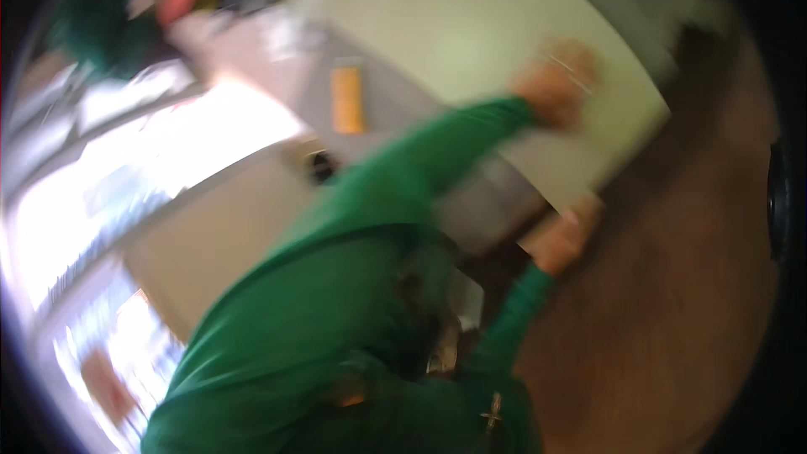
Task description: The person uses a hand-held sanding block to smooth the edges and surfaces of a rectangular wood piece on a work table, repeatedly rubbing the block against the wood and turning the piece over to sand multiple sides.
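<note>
A large pale board with straight edges and a near corner stretches across the upper middle. My left hand, at the end of a green sleeve, is over the board's right part. Motion smears its fingers, and a thin light line crosses the back of it. I cannot tell whether it touches the surface. Lower down, my right hand is closed at the board's near corner, its thumb side at the edge. Blur hides the exact hold of its fingers.
A yellow-orange block-like thing is on a grey surface left of the board. Beyond it lie blurred white and red items. Someone in dark green is at the upper left. Brown floor spreads to the right.
</note>
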Action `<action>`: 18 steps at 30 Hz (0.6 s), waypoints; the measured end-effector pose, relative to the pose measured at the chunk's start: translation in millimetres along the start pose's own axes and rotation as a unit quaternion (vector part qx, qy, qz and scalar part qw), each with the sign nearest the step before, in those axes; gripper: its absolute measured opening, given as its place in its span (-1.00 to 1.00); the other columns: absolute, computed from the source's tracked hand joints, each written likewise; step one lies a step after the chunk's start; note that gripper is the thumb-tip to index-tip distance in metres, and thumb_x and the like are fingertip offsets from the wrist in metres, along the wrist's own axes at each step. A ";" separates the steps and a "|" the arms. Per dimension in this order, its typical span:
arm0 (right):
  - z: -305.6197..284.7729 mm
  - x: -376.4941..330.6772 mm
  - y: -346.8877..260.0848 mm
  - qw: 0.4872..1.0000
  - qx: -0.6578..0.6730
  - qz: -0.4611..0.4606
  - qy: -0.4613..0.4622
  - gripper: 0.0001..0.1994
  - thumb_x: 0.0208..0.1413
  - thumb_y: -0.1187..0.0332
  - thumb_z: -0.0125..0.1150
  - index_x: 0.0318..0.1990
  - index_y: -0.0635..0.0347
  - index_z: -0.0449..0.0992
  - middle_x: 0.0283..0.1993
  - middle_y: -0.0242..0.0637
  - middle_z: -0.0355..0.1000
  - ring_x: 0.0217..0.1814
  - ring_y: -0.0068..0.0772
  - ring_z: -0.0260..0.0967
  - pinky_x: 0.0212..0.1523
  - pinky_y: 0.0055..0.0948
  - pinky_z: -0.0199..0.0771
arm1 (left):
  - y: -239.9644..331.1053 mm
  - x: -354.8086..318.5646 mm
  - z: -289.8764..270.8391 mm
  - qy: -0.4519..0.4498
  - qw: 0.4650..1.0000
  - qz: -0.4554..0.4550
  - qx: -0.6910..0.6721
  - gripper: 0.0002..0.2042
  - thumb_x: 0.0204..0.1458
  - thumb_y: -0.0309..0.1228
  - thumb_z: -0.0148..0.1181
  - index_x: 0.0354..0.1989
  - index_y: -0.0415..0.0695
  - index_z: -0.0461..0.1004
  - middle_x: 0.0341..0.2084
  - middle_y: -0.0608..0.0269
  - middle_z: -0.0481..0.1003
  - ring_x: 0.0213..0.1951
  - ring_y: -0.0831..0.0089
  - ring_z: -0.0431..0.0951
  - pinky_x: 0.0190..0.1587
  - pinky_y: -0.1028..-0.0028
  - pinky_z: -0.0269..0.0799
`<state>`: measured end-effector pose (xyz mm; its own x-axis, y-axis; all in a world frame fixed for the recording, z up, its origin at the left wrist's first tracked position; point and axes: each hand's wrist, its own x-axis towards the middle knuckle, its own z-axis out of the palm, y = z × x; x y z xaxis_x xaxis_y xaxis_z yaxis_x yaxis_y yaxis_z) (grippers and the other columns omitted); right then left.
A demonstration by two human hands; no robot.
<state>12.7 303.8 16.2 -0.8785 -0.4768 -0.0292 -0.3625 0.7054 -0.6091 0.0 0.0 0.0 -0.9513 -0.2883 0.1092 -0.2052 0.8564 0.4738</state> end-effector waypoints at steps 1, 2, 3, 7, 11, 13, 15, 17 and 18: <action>24.2 -5.3 -16.5 0.999 0.028 0.005 -0.038 -0.36 0.41 0.04 0.05 0.49 0.22 0.21 0.36 0.15 0.34 0.35 0.07 0.37 0.35 -0.15 0.35 | -24.1 -34.2 1.0 0.052 0.998 -0.003 0.033 -0.33 -0.07 0.00 0.31 0.24 -0.04 0.43 0.33 -0.03 0.29 0.44 -0.10 0.12 0.40 -0.30 -0.03; 25.2 -5.9 -21.5 0.998 0.041 0.022 -0.047 -0.36 0.40 0.04 0.07 0.49 0.21 0.21 0.34 0.16 0.35 0.33 0.09 0.37 0.34 -0.14 0.36 | -29.1 -40.3 9.6 0.060 0.996 -0.015 0.070 -0.34 0.06 -0.01 0.22 0.35 0.02 0.34 0.43 0.07 0.22 0.52 0.00 0.02 0.44 -0.33 -0.13; 19.4 -8.1 -23.6 0.996 0.060 0.045 -0.042 -0.35 0.38 0.04 0.08 0.49 0.20 0.21 0.32 0.16 0.37 0.31 0.12 0.38 0.33 -0.13 0.36 | -24.3 -35.6 1.3 0.020 0.995 -0.032 0.091 -0.38 0.15 0.01 0.11 0.38 0.04 0.34 0.46 0.14 0.19 0.54 0.05 -0.01 0.47 -0.34 -0.24; -6.9 -17.6 -31.4 0.978 0.125 0.163 -0.026 -0.33 0.34 0.01 0.11 0.51 0.06 0.20 0.26 0.17 0.41 0.30 0.20 0.38 0.28 -0.07 0.41 | 1.5 -20.9 4.2 0.039 0.988 -0.022 0.146 -0.43 0.26 -0.02 -0.03 0.44 0.11 0.25 0.50 0.26 0.13 0.56 0.16 -0.06 0.52 -0.20 -0.28; -12.3 -4.9 -23.7 0.981 0.100 0.168 -0.010 -0.32 0.32 0.00 0.12 0.52 0.03 0.20 0.36 0.24 0.32 0.39 0.27 0.31 0.32 -0.02 0.39 | 15.0 -13.0 8.3 0.018 0.989 -0.018 0.143 -0.42 0.29 -0.05 -0.05 0.48 0.12 0.17 0.52 0.26 0.09 0.58 0.16 -0.11 0.54 -0.16 -0.32; -7.6 31.1 -26.3 0.987 0.058 0.149 0.003 -0.30 0.30 -0.05 0.13 0.52 0.00 0.19 0.36 0.28 0.30 0.38 0.32 0.31 0.31 0.01 0.41 | 12.8 -13.3 9.4 0.024 0.988 -0.012 0.155 -0.42 0.29 -0.05 -0.05 0.48 0.13 0.17 0.52 0.27 0.09 0.58 0.17 -0.12 0.54 -0.16 -0.32; -7.4 69.0 -24.9 0.989 0.028 0.147 0.001 -0.27 0.28 -0.10 0.13 0.53 -0.04 0.18 0.34 0.33 0.30 0.37 0.35 0.31 0.30 0.03 0.42 | 15.6 -16.0 12.7 0.017 0.988 -0.010 0.155 -0.40 0.27 -0.05 -0.05 0.49 0.13 0.17 0.53 0.27 0.08 0.58 0.19 -0.13 0.55 -0.15 -0.35; -9.6 97.9 -29.8 0.988 0.045 0.151 -0.004 -0.25 0.27 -0.14 0.12 0.53 -0.06 0.17 0.33 0.36 0.30 0.37 0.36 0.31 0.30 0.03 0.41 | 8.8 -16.3 15.1 0.013 0.986 -0.010 0.167 -0.39 0.26 -0.05 -0.05 0.49 0.13 0.19 0.53 0.26 0.08 0.58 0.19 -0.12 0.55 -0.14 -0.36; -15.7 94.3 -36.4 0.980 0.064 0.183 -0.042 -0.25 0.28 -0.18 0.07 0.54 -0.08 0.16 0.47 0.05 0.25 0.52 0.37 0.10 0.45 -0.01 0.22 | 4.5 -17.1 15.5 0.016 0.985 -0.010 0.174 -0.39 0.25 -0.03 -0.06 0.49 0.14 0.21 0.53 0.25 0.09 0.58 0.18 -0.10 0.55 -0.14 -0.38</action>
<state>-61.8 241.4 48.0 -0.9119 -0.2498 -0.3257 0.0184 0.7677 -0.6405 11.8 15.5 -13.3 -0.9396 -0.3154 0.1328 -0.2958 0.9436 0.1484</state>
